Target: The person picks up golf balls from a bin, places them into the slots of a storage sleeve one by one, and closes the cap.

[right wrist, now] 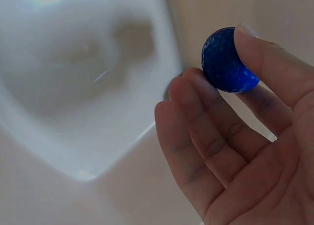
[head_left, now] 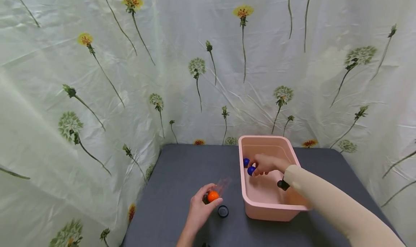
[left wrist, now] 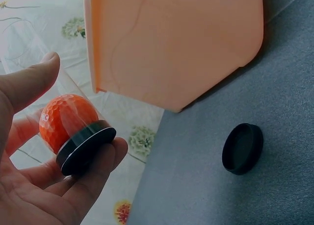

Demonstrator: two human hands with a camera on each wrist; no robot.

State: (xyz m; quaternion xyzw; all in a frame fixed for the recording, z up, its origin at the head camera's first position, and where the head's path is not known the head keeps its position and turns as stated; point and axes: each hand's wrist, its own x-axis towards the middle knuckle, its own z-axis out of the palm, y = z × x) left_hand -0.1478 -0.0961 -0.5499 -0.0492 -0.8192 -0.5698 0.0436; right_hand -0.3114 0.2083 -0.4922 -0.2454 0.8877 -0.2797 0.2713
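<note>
My left hand grips a clear tube beside the pink bin. An orange golf ball sits inside it, right above the black cap at its end. On the dark table, close to that hand, lies a loose black cap, its hollow side showing. Reaching down into the bin, my right hand pinches a blue golf ball between thumb and fingers. A second blue ball shows just behind it, by the bin's left wall.
The bin stands on the right half of the dark grey table. A pale curtain printed with dandelions hangs behind the table and along its sides. Part of a small dark object shows at the bottom edge of the head view.
</note>
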